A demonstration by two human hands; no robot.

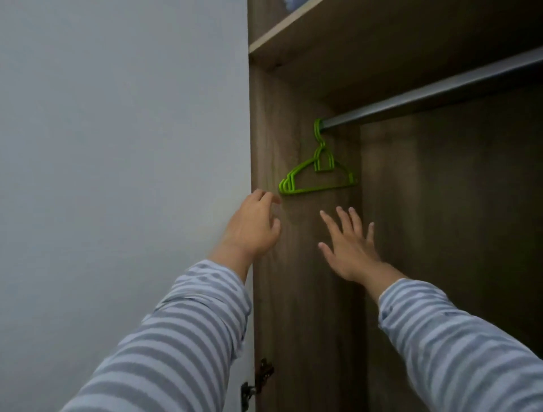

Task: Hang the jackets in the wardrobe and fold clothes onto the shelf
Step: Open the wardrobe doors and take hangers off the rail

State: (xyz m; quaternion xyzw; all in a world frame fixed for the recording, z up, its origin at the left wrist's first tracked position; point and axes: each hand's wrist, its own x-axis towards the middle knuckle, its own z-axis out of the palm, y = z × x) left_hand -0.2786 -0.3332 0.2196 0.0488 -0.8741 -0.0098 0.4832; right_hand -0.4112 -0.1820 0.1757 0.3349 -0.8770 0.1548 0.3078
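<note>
A small bunch of green plastic hangers (316, 176) hangs at the left end of the metal rail (440, 91) inside the brown wooden wardrobe (440, 220). My left hand (252, 228) is raised just below and left of the hangers, its fingers loosely curled and holding nothing. Below the hangers, my right hand (349, 244) is stretched out with the fingers straight and spread, also holding nothing. Neither hand touches the hangers. Both arms wear blue and grey striped sleeves. No jackets are in view.
A wooden shelf (293, 32) runs above the rail, with a bit of pale blue cloth (291, 3) on top at the frame's edge. The white open door (117, 147) fills the left side, with its hinge (258, 379) low down.
</note>
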